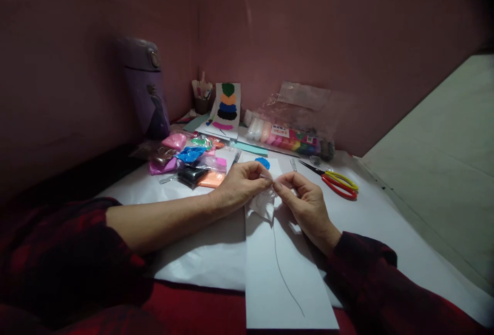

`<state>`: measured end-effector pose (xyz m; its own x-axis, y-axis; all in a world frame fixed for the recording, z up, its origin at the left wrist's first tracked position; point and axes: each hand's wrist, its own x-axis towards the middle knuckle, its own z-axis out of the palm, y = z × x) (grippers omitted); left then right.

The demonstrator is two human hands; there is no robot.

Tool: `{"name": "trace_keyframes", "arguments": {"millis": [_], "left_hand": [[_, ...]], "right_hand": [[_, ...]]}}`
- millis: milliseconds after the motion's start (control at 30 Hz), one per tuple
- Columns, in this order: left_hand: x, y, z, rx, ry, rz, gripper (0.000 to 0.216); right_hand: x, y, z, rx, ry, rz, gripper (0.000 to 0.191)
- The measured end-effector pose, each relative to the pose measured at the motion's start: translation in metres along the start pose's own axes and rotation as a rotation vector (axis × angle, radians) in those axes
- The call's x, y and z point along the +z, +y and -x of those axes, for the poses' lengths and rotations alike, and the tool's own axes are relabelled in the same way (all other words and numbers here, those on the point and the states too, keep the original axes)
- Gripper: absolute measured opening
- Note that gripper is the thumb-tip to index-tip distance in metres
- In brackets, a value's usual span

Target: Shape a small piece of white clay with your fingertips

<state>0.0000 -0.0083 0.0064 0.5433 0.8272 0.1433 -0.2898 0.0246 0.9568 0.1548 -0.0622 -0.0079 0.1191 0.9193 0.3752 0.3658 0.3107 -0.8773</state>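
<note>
My left hand [241, 186] and my right hand [304, 204] meet fingertip to fingertip over a long white paper strip [285, 278]. Both pinch a small crumpled clear plastic bag [264, 205] that hangs between them. A thin dark curved line runs down the strip below the bag. A flat blue clay shape [263, 162] lies on the strip just beyond my fingers.
Red and yellow scissors [337, 183] lie to the right. Small bags of coloured clay [189, 162] sit at left, a larger clay pack [293, 137] behind. A picture card [227, 108], a tool cup [201, 99] and a purple flask [146, 93] stand by the wall.
</note>
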Motion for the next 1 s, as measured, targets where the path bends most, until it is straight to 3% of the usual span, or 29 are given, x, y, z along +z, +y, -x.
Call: {"name": "trace_keyframes", "arguments": {"millis": [600, 1000], "left_hand": [[-0.0005, -0.0015, 0.0014, -0.028, -0.018, -0.022, 0.036], [-0.0051, -0.0024, -0.0032, 0.032, 0.034, -0.130, 0.019]], "right_hand": [[-0.0016, 0.0049, -0.0014, -0.032, 0.009, -0.082, 0.017], [-0.0019, 0.0035, -0.0029, 0.007, 0.027, -0.066, 0.023]]}}
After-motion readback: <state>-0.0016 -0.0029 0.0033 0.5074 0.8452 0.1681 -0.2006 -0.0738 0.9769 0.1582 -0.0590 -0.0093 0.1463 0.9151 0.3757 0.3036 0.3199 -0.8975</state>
